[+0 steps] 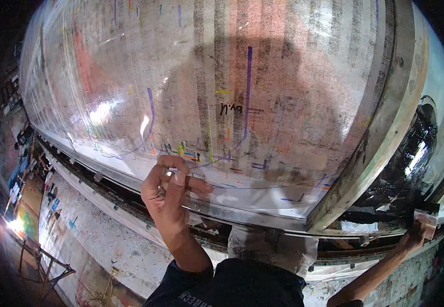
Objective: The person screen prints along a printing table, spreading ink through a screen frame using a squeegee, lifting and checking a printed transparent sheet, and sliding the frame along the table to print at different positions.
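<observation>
In front of me my left hand [168,187] is raised over the near edge of a large marked sheet [283,128] under clear film. Its fingers are curled; whether something small and shiny is held between them cannot be made out. At the far right my right hand [414,238] grips a wide brush [426,220], its dark bristles at the near end of a glossy black wet area [411,158]. Purple lines and small coloured marks run across the sheet.
A wooden strip [380,158] runs between the sheet and the black area. A metal rail [263,217] borders the near edge. At the lower left are a paint-spotted surface [99,240], a metal stand [45,266] and a bright lamp [15,225].
</observation>
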A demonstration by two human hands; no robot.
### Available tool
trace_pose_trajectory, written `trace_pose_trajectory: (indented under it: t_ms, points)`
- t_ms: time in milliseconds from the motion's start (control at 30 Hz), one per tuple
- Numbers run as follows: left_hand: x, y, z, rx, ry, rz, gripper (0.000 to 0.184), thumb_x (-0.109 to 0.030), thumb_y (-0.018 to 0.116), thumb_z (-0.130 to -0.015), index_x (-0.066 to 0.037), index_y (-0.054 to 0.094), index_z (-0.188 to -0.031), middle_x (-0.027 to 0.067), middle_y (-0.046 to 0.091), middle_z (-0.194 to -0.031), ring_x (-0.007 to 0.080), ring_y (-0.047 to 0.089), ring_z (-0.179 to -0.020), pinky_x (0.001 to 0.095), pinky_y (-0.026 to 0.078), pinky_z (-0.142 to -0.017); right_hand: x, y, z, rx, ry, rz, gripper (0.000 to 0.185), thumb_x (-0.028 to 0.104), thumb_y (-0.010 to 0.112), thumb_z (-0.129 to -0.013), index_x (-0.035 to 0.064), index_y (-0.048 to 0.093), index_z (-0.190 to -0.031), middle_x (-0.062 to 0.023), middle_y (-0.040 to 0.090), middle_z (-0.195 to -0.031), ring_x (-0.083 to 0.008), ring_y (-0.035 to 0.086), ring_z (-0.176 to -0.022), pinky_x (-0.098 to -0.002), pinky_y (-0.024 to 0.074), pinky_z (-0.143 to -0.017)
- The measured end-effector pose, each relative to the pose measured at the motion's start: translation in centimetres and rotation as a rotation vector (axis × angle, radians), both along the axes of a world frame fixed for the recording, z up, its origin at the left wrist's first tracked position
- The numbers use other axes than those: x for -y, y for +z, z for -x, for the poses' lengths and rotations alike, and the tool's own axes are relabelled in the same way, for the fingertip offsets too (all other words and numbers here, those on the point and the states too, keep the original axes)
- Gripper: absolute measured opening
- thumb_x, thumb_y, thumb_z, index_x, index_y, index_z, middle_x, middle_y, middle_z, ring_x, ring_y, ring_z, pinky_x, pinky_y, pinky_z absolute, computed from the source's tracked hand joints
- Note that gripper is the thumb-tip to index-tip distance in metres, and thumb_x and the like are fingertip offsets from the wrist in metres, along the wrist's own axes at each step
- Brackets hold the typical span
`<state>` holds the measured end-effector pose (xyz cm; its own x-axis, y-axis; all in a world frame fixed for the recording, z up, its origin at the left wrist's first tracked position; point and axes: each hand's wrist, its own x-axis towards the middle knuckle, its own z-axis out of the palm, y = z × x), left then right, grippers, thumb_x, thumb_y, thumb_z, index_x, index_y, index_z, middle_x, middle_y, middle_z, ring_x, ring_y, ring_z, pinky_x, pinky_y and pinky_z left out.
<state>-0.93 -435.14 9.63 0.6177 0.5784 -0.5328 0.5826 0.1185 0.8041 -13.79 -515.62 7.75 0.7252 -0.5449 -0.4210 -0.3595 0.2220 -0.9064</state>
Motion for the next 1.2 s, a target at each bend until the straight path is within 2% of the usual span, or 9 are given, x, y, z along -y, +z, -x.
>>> trace_pose_trajectory:
  t_ms: [33, 100, 600, 667, 900, 967, 1100, 1167, 1200]
  points:
    - [0.0, 0.0, 0.1, -0.002, 0.000, -0.001, 0.026, -0.013, 0.069, -0.097, -0.002, 0.051, -0.083, 0.0156, 0.059, -0.103, 0.0210, 0.065, -0.053, 0.0321, 0.050, -0.043, 0.5, -0.1, 0.2, -0.015, -0.035, 0.061, 0.051, 0.025, 0.057, -0.104, -0.0043, 0.053, -0.145, -0.0207, 0.062, -0.141, -0.0365, 0.062, -0.126, -0.0535, 0.0476, -0.110]
    - [-0.1, -0.1, 0.2, -0.029, -0.107, -0.086, 0.024, -0.012, 0.067, -0.100, 0.009, 0.058, -0.106, 0.0136, 0.064, -0.090, 0.0228, 0.070, -0.059, 0.0318, 0.056, -0.053, 1.3, -0.2, 0.6, -0.029, -0.069, 0.121, 0.051, 0.024, 0.059, -0.104, -0.0050, 0.053, -0.145, -0.0209, 0.062, -0.141, -0.0365, 0.062, -0.127, -0.0544, 0.0466, -0.111]
    - [-0.2, -0.2, 0.4, -0.044, -0.129, -0.119, 0.026, -0.017, 0.068, -0.100, 0.006, 0.059, -0.105, 0.0061, 0.060, -0.074, 0.0156, 0.063, -0.054, 0.0270, 0.049, -0.054, 1.0, -0.1, 0.6, -0.068, -0.073, 0.197, 0.048, 0.029, 0.063, -0.101, -0.0065, 0.060, -0.134, -0.0187, 0.064, -0.136, -0.0347, 0.061, -0.124, -0.0514, 0.0439, -0.111]
    - [-0.2, 0.0, 0.4, -0.041, -0.122, -0.109, 0.026, -0.017, 0.069, -0.100, 0.006, 0.059, -0.104, 0.0067, 0.061, -0.077, 0.0156, 0.063, -0.054, 0.0272, 0.049, -0.053, 0.8, 0.4, 0.4, -0.052, -0.019, 0.051, 0.045, 0.025, 0.061, -0.101, -0.0075, 0.063, -0.132, -0.0203, 0.065, -0.134, -0.0351, 0.060, -0.125, -0.0501, 0.0434, -0.112]
    - [-0.3, 0.0, 0.6, 0.005, -0.129, -0.124, 0.026, -0.016, 0.071, -0.098, 0.008, 0.060, -0.100, 0.0117, 0.060, -0.100, 0.0169, 0.064, -0.055, 0.0286, 0.049, -0.049, -1.5, 0.1, -0.6, -0.086, -0.180, 0.115, 0.045, 0.023, 0.054, -0.104, -0.0110, 0.062, -0.133, -0.0221, 0.066, -0.136, -0.0364, 0.061, -0.127, -0.0498, 0.0425, -0.115]
    - [-0.4, 0.0, 0.7, 0.016, -0.122, -0.117, 0.024, -0.015, 0.070, -0.098, 0.007, 0.059, -0.097, 0.0126, 0.059, -0.101, 0.0172, 0.063, -0.055, 0.0289, 0.049, -0.048, -7.2, 0.0, -3.9, -0.084, -0.478, 0.273, 0.045, 0.022, 0.051, -0.105, -0.0129, 0.061, -0.133, -0.0233, 0.064, -0.138, -0.0361, 0.060, -0.129, -0.0502, 0.0416, -0.117]
    - [-0.4, 0.1, 0.9, 0.051, -0.101, -0.100, 0.022, -0.010, 0.069, -0.098, 0.004, 0.054, -0.088, 0.0147, 0.057, -0.101, 0.0177, 0.063, -0.054, 0.0290, 0.048, -0.045, -6.6, -0.1, -3.0, -0.169, -0.392, 0.418, 0.044, 0.019, 0.050, -0.105, -0.0129, 0.060, -0.134, -0.0238, 0.063, -0.139, -0.0355, 0.060, -0.129, -0.0510, 0.0399, -0.119]
    - [-0.3, -0.1, 1.0, 0.076, -0.064, -0.083, 0.022, -0.007, 0.068, -0.098, 0.003, 0.053, -0.086, 0.0148, 0.056, -0.101, 0.0171, 0.060, -0.052, 0.0292, 0.047, -0.043, -4.6, 0.0, -2.2, -0.067, -0.353, 0.216, 0.056, 0.021, 0.060, -0.103, -0.0016, 0.044, -0.152, -0.0222, 0.057, -0.147, -0.0392, 0.054, -0.136, -0.0535, 0.0379, -0.120]
    - [-0.3, -0.2, 1.1, 0.103, -0.028, -0.064, 0.023, -0.004, 0.068, -0.098, 0.002, 0.051, -0.084, 0.0150, 0.055, -0.100, 0.0165, 0.058, -0.050, 0.0295, 0.046, -0.041, -4.6, -0.1, -2.1, -0.068, -0.353, 0.215, 0.056, 0.021, 0.060, -0.103, -0.0016, 0.044, -0.152, -0.0222, 0.057, -0.147, -0.0392, 0.054, -0.136, -0.0535, 0.0379, -0.120]
